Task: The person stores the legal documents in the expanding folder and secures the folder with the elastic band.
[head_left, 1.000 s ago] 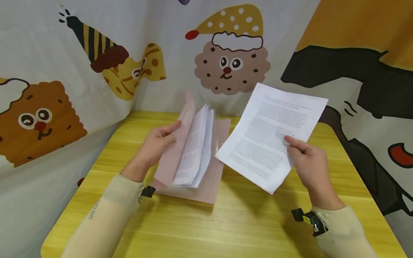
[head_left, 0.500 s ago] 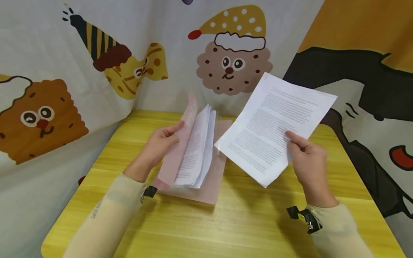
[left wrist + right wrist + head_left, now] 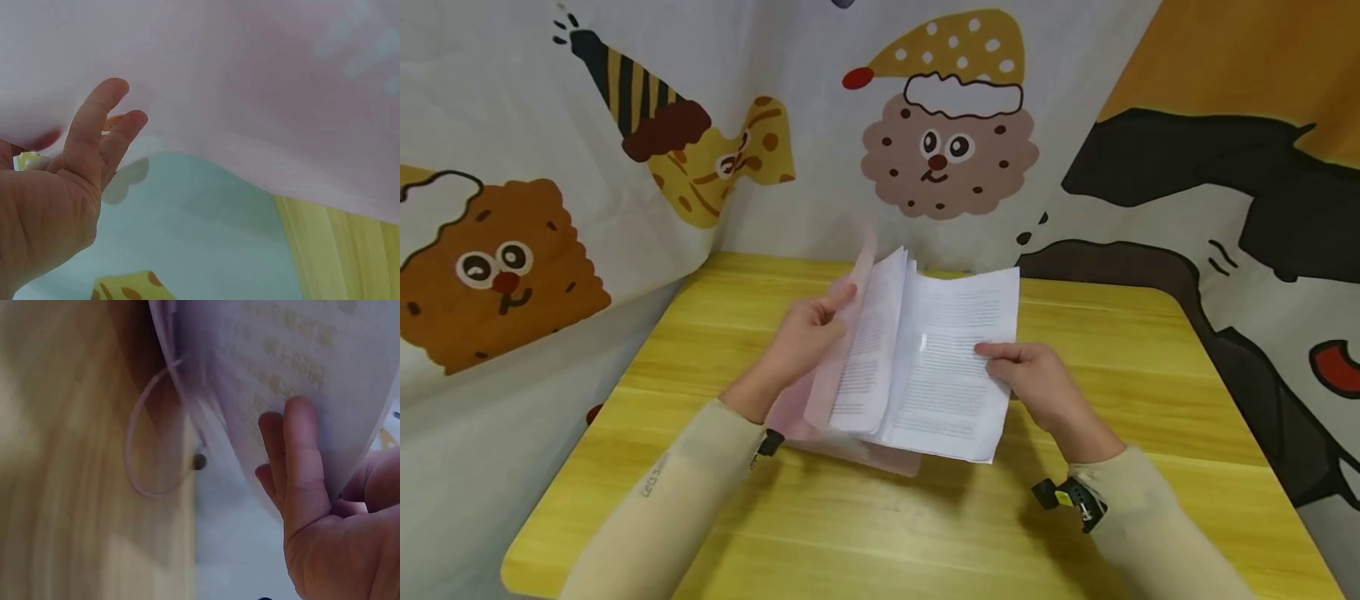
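Note:
My left hand (image 3: 801, 337) pinches the edge of the raised front cover of a translucent pink folder (image 3: 880, 459), thumb on the inner side. Behind that cover, printed sheets (image 3: 868, 358) stand fanned and tilted inside the folder. My right hand (image 3: 1037, 383) pinches the right edge of a stack of printed paper (image 3: 951, 375), which leans against the folder's inside, its left edge right at the other sheets. In the right wrist view, the fingers (image 3: 303, 456) lie straight along the back of the paper (image 3: 281, 356). The left wrist view shows the pink cover (image 3: 250, 94) above the fingers.
A yellow wood-grain table (image 3: 880, 533) lies under the folder. Behind it hangs a white cloth (image 3: 820, 208) printed with cartoon biscuits. A thin pinkish loop (image 3: 129, 440) with a dark round end hangs beside the paper in the right wrist view.
My right hand has brought the stack of paper down and left, from beside the folder to against its inside sheets. My left hand has shifted slightly right with the cover.

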